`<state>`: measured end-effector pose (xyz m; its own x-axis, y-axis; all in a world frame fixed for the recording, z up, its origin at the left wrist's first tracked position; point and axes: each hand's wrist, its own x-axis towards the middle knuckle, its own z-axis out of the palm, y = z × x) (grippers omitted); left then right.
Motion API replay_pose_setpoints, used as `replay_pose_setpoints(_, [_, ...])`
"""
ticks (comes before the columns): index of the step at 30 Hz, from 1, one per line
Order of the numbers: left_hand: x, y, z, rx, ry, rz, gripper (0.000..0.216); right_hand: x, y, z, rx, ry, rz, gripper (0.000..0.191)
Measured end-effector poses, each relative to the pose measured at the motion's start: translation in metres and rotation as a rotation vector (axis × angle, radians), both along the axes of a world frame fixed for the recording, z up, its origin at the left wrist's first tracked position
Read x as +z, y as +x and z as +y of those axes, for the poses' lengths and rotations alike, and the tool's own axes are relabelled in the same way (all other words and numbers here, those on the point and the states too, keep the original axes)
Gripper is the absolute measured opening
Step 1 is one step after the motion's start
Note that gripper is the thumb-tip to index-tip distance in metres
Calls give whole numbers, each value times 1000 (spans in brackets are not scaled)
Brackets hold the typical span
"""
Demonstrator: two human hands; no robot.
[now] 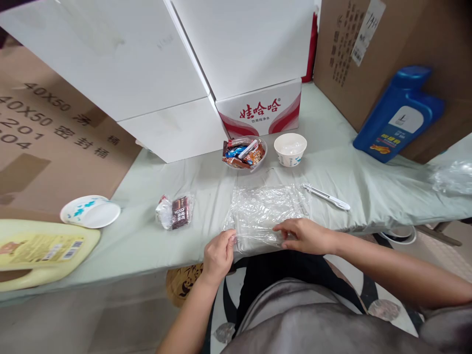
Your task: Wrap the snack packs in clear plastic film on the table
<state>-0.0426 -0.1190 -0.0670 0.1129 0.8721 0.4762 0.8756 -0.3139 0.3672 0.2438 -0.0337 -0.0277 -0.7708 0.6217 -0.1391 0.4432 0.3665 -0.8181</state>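
Observation:
A clear plastic bag (267,209) lies flat on the pale green table cover (147,236), near its front edge. My left hand (218,255) pinches the bag's near left corner with curled fingers. My right hand (304,236) rests on the bag's near right edge, fingers closed on the plastic. A glass bowl of wrapped snacks (244,153) and an empty white paper bowl (290,148) stand behind the bag. A white clip or pen-like tool (326,196) lies to the right of the bag. A small filled packet with a dark snack (176,211) lies to the left.
White boxes (184,64) and cardboard (387,54) wall the back. A blue jug (400,115) leans at the right. A yellow jug (40,250) and a tipped paper bowl (90,212) lie at the left. Crumpled plastic (453,177) sits far right.

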Motion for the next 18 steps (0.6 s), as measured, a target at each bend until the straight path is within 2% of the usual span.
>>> replay_pose_setpoints(4, [-3,-1,0,11,-4,18,18,10,-3,-2,-17,154,-39,10])
replay_pose_setpoints(9, [-5,-2,2,14,14,41,19,9,-1,-1,-108,205,68,13])
replay_pose_setpoints(11, [-6,-1,3,11,18,46,20,7,-2,-2,-76,193,24,25])
replay_pose_setpoints(12, [-6,-1,4,13,23,48,20,7,-3,-3,-29,196,-1,26])
replay_pose_setpoints(15, [-6,0,5,20,49,52,18,9,-5,-5,78,234,0,7])
replay_pose_setpoints(18, [-7,2,6,18,48,38,24,13,-1,-2,-4,251,122,10])
